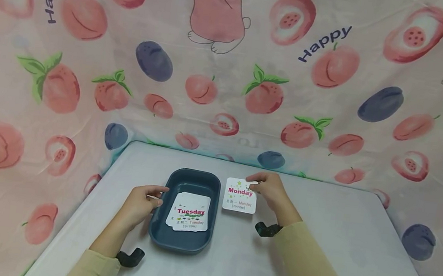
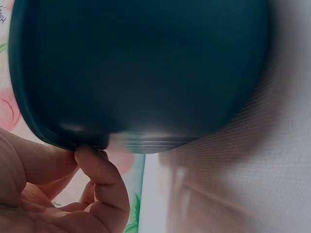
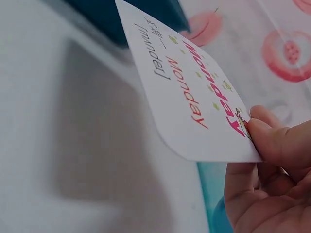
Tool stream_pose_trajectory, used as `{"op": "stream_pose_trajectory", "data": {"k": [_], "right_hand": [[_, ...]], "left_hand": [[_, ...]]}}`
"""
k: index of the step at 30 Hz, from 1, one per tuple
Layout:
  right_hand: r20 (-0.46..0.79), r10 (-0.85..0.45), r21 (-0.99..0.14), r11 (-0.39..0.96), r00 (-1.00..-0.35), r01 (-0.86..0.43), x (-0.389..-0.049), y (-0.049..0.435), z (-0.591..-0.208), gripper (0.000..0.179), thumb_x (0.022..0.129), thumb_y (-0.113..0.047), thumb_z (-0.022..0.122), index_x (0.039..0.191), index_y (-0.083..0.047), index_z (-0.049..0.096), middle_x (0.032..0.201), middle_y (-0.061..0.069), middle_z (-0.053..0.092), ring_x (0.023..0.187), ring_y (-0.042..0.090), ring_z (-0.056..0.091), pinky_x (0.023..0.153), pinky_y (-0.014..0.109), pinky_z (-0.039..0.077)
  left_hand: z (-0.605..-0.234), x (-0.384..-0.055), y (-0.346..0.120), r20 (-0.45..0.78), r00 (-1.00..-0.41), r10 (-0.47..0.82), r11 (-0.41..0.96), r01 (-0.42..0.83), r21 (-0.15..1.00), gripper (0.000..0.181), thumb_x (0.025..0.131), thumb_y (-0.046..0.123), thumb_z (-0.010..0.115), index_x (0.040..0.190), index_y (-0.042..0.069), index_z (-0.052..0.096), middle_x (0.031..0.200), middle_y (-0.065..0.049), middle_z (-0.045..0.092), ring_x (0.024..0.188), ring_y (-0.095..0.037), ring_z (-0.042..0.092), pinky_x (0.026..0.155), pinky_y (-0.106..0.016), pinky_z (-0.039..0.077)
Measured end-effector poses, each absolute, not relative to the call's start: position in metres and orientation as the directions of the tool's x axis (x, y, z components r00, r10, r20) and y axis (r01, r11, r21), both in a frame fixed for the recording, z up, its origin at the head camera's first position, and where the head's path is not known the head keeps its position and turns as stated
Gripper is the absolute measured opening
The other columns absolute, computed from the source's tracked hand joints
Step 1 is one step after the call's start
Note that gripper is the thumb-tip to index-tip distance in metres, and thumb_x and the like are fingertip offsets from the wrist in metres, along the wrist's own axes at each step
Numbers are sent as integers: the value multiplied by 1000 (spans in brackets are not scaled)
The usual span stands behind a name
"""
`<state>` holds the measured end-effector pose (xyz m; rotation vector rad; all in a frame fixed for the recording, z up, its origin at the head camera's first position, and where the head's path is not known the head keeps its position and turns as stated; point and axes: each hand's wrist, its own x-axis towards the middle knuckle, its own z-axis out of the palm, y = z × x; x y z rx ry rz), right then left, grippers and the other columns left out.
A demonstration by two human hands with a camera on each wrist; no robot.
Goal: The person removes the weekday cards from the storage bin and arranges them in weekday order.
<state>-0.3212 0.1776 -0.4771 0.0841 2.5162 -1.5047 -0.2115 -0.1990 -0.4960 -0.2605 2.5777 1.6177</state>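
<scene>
A dark blue-green rectangular tray [image 1: 159, 233] stands on the table, with a small pile of white cards in it. The top card [image 1: 191, 223] reads "Tuesday". My left hand [image 1: 137, 206] pinches the tray's left rim between thumb and fingers; the left wrist view shows this hand [image 2: 92, 189] at the edge of the tray wall [image 2: 146, 73]. To the right of the tray, my right hand [image 1: 272, 194] pinches the "Monday" card [image 1: 238, 203] by its upper right corner. In the right wrist view that card [image 3: 170, 92] is raised above the table, its shadow falling below.
The white table [image 1: 315, 249] spreads to both sides of the tray. A fruit-patterned curtain [image 1: 221, 69] hangs behind the table and along its sides. Each wrist bears a black mount, the left one [image 1: 131, 257] near the tray's lower left corner.
</scene>
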Motion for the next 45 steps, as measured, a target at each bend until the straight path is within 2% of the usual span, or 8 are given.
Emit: {"op": "stream_pose_trajectory", "data": {"k": [10, 17, 21, 33, 45], "right_hand": [[-278, -21, -852, 466, -960, 237, -324, 178, -501, 23, 97, -1, 70, 115, -8, 82, 138, 15, 69, 123, 31, 59, 109, 46, 50], [-286, -21, -844, 479, -958, 241, -325, 176, -510, 25, 95, 2, 69, 116, -5, 82, 143, 18, 66, 132, 32, 55, 114, 49, 46], [-283, -15, -831, 504, -959, 237, -327, 172, -514, 24, 95, 1, 70, 115, -6, 82, 143, 18, 65, 131, 32, 55, 111, 48, 48], [-205, 20, -775, 607, -979, 174, -327, 165, -515, 23, 92, 0, 75, 114, -5, 80, 127, 18, 74, 121, 33, 63, 107, 49, 53], [-151, 18, -753, 646, -988, 127, -332, 164, -520, 25, 91, -1, 77, 115, -6, 79, 119, 14, 78, 115, 31, 68, 101, 47, 55]], "left_hand": [[-498, -211, -199, -154, -983, -97, 421, -181, 889, 41, 99, -2, 66, 137, 11, 74, 124, -17, 63, 97, -24, 63, 75, -33, 58], [-499, -212, -200, -161, -982, -99, 415, -187, 890, 41, 100, -2, 66, 137, 12, 74, 125, -18, 63, 98, -24, 63, 76, -32, 58], [-500, -212, -200, -164, -982, -97, 412, -189, 891, 41, 100, -1, 66, 138, 13, 74, 126, -18, 63, 97, -24, 63, 76, -33, 58], [-499, -213, -200, -164, -982, -98, 414, -190, 890, 40, 101, 1, 66, 137, 14, 74, 125, -16, 63, 100, -25, 63, 78, -35, 59], [-500, -215, -200, -163, -982, -97, 407, -188, 894, 40, 100, -1, 66, 137, 11, 74, 120, -15, 62, 90, -21, 61, 73, -32, 57]]}}
